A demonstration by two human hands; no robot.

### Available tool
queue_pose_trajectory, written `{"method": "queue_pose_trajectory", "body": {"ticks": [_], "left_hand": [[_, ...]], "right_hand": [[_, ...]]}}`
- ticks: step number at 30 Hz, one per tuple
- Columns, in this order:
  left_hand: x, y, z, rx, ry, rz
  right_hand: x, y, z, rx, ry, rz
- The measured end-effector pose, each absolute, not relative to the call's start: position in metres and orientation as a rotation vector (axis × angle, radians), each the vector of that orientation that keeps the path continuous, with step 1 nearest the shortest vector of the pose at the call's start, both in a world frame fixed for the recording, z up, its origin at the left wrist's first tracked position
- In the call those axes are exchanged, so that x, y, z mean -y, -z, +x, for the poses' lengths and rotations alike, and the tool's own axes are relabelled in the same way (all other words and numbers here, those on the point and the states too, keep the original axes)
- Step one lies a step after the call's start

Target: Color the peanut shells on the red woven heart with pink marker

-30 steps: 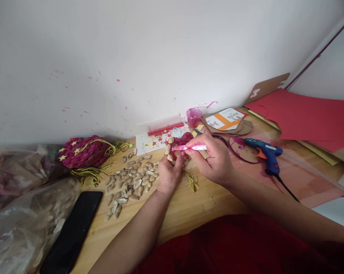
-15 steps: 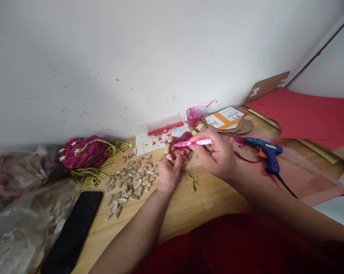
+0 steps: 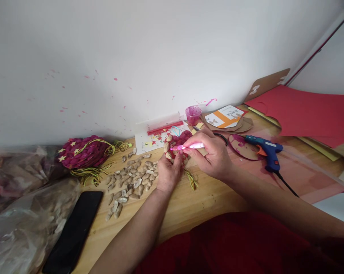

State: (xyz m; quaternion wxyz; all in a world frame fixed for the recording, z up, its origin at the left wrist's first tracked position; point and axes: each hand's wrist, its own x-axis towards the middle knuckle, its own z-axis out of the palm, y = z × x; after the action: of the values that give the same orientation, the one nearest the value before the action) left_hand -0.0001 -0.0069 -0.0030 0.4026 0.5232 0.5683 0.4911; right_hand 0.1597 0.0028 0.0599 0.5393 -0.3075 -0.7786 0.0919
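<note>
My left hand (image 3: 169, 173) grips a red craft piece (image 3: 186, 137) covered with peanut shells, some dyed dark pink and some plain. Its thumb lies over the front. A light-blue loop (image 3: 176, 131) shows at its top, and a yellow-green and dark tassel (image 3: 192, 180) hangs below. In my right hand (image 3: 210, 154) is a slim white paintbrush (image 3: 196, 145), pinched near its pink-stained front end. The brush tip is at the plain shells on the piece's left side; whether it touches them I cannot tell. Loose peanut shells (image 3: 134, 177) lie left of my left hand.
A pink-stained cup (image 3: 193, 115) stands by the wall, near cardboard pieces (image 3: 225, 117). Rightward lie a blue glue gun (image 3: 267, 148) and red sheets (image 3: 308, 114). A pink shell-covered craft (image 3: 84, 152), a phone (image 3: 75, 228) and plastic bags (image 3: 23, 228) sit left.
My right hand has moved slightly left and down, bringing the brush tip across to the piece's left-side shells. The left hand stays nearly in place.
</note>
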Motion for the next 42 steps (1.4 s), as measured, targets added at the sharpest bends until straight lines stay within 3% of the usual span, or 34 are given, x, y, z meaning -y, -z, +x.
{"method": "queue_pose_trajectory", "body": {"ticks": [42], "left_hand": [[0.006, 0.004, -0.001, -1.419, -1.268, 1.307]], "right_hand": [[-0.004, -0.05, 0.154, 1.852, -0.157, -0.677]]}}
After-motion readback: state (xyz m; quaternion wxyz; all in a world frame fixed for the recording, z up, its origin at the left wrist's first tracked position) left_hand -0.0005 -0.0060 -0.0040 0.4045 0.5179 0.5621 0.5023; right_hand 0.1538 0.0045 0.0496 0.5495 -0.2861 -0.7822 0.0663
